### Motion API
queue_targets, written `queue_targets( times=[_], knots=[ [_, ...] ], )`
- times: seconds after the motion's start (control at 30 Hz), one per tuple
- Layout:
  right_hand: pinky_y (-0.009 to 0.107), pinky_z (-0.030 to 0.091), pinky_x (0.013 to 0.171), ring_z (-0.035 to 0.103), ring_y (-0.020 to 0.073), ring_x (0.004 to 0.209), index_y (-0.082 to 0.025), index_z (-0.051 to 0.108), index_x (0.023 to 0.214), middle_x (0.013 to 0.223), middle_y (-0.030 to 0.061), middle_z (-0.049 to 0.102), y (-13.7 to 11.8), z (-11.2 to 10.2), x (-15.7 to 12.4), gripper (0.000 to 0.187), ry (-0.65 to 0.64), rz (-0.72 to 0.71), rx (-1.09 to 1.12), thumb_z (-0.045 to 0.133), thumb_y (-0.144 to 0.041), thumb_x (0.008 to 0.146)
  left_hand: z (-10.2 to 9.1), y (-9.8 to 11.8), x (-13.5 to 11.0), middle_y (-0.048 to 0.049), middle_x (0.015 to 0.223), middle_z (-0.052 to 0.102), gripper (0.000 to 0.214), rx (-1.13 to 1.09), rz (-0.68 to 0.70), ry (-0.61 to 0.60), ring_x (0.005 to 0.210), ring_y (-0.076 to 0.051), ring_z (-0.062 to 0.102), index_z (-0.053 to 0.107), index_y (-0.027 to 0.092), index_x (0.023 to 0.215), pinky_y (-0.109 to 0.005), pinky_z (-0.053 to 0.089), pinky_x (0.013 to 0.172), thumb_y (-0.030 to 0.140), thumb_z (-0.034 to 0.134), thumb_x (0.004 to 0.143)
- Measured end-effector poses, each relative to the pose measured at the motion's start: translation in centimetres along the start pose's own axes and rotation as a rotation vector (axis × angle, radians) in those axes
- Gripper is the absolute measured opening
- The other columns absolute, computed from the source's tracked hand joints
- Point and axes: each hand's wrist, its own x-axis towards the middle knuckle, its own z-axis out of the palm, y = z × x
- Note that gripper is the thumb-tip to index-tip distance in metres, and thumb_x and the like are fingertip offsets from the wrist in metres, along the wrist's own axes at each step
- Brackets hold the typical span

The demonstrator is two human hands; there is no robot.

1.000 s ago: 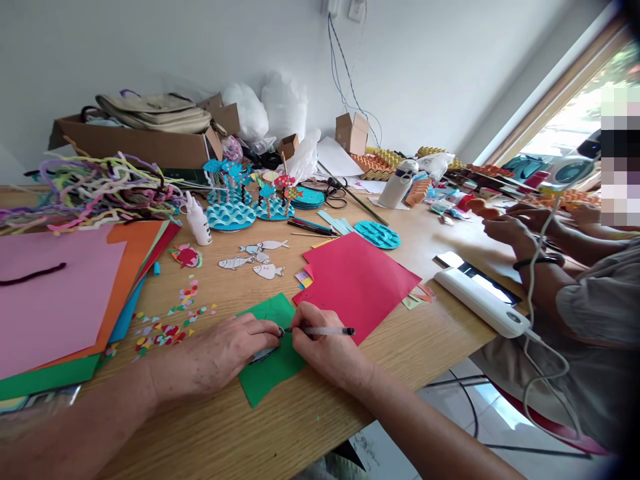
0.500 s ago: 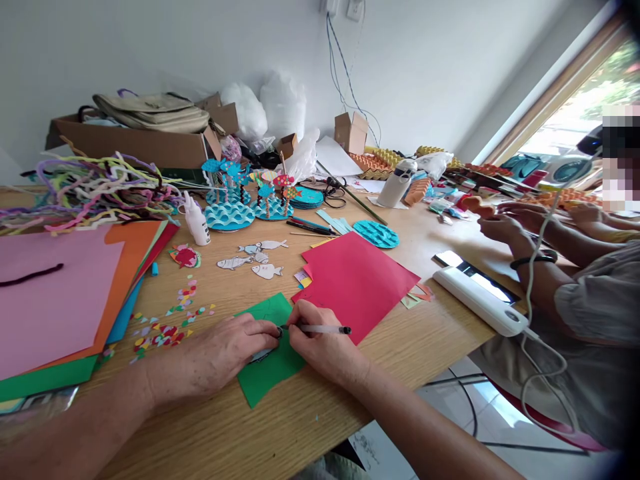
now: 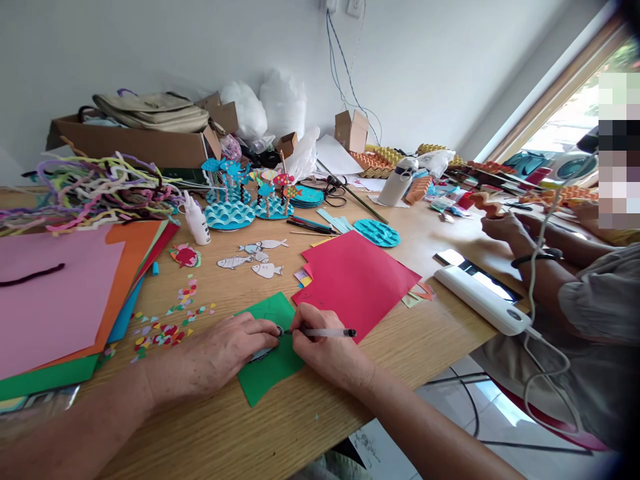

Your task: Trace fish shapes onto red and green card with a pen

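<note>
A green paper sheet [image 3: 270,371] lies near the table's front edge. My left hand [image 3: 220,350] rests on it, fingers pressed down on a small pale paper cutout [image 3: 261,354] that is mostly hidden under them. My right hand [image 3: 327,350] pinches a pen [image 3: 325,332] whose tip touches the green sheet right at my left fingertips. A red paper sheet [image 3: 356,280] lies just behind my right hand.
Stacked coloured sheets [image 3: 60,293] fill the left; confetti scraps [image 3: 167,323], paper fish [image 3: 253,260], a glue bottle [image 3: 196,219] and blue wave discs [image 3: 231,215] lie behind. Pipe cleaners [image 3: 90,190] and a cardboard box [image 3: 135,141] stand at the back. Another person's hands [image 3: 510,230] work at the right, near a white device [image 3: 483,300].
My hands stay in place; the pen shifts slightly as it marks. The other person's hands at the right have moved a little further back.
</note>
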Motion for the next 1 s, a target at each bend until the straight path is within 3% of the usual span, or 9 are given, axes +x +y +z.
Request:
queue_targets(
  times=[0.23, 0.4, 0.7, 1.0],
  knots=[
    [0.019, 0.028, 0.047, 0.041, 0.0101, 0.05, -0.02, 0.044, 0.062, 0.053, -0.0056, 0.044, 0.1, -0.1, -0.2, 0.018, -0.021, -0.01, 0.032, 0.046, -0.003, 0.065, -0.2, 0.2, 0.0, -0.0008, 0.13, 0.053, 0.036, 0.008, -0.016, -0.013, 0.111, -0.019, 0.049, 0.053, 0.026, 0.123, -0.032, 0.04, 0.095, 0.008, 0.039, 0.095],
    [0.019, 0.029, 0.046, 0.039, 0.0095, 0.049, -0.02, 0.046, 0.064, 0.054, -0.0055, 0.044, 0.4, 0.0, -0.1, 0.016, 0.032, 0.03, 0.108, 0.047, -0.004, 0.066, -0.1, 0.1, -0.1, -0.0007, 0.13, 0.053, 0.036, 0.021, -0.018, -0.018, 0.109, -0.019, 0.05, 0.054, 0.027, 0.123, -0.032, 0.042, 0.094, 0.01, 0.037, 0.096],
    [0.018, 0.028, 0.046, 0.039, 0.0087, 0.048, -0.019, 0.047, 0.065, 0.053, -0.0061, 0.043, 0.1, 0.2, 0.0, 0.017, 0.03, 0.007, 0.037, 0.048, -0.002, 0.067, 0.7, 0.2, -0.5, 0.0007, 0.134, 0.051, 0.044, 0.119, -0.044, -0.005, 0.114, -0.019, 0.049, 0.051, 0.028, 0.128, -0.034, 0.04, 0.096, 0.005, 0.038, 0.092],
    [0.017, 0.03, 0.048, 0.044, 0.0087, 0.051, -0.018, 0.05, 0.068, 0.055, -0.005, 0.049, 0.2, 0.3, 0.4, 0.014, 0.013, -0.015, 0.022, 0.05, -0.004, 0.068, 1.2, 1.5, -0.1, 0.0005, 0.129, 0.057, 0.042, 0.292, -0.058, 0.045, 0.098, -0.021, 0.052, 0.053, 0.022, 0.125, -0.034, 0.045, 0.084, 0.003, 0.043, 0.089]
  ],
)
